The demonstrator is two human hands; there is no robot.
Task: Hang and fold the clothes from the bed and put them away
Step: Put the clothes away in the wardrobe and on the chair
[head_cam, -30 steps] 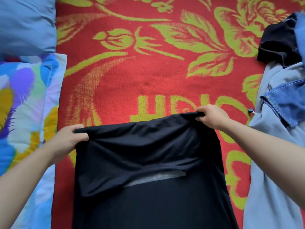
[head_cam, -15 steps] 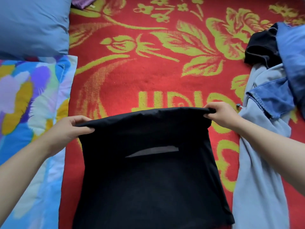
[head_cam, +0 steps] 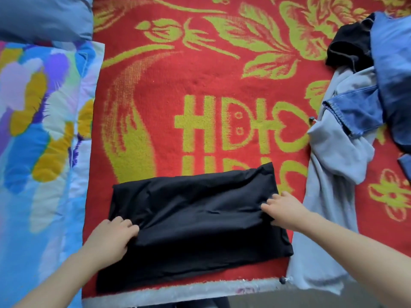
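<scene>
Folding under way: the black garment [head_cam: 195,218] lies folded on the blanket [head_cam: 155,96], near the bed's front edge. Left hand [head_cam: 111,238] grips its left edge with curled fingers; right hand [head_cam: 287,211] rests spread-fingered on its right edge. The pile [head_cam: 333,174] at right lies unfolded; putting away is apparently not yet begun.
</scene>
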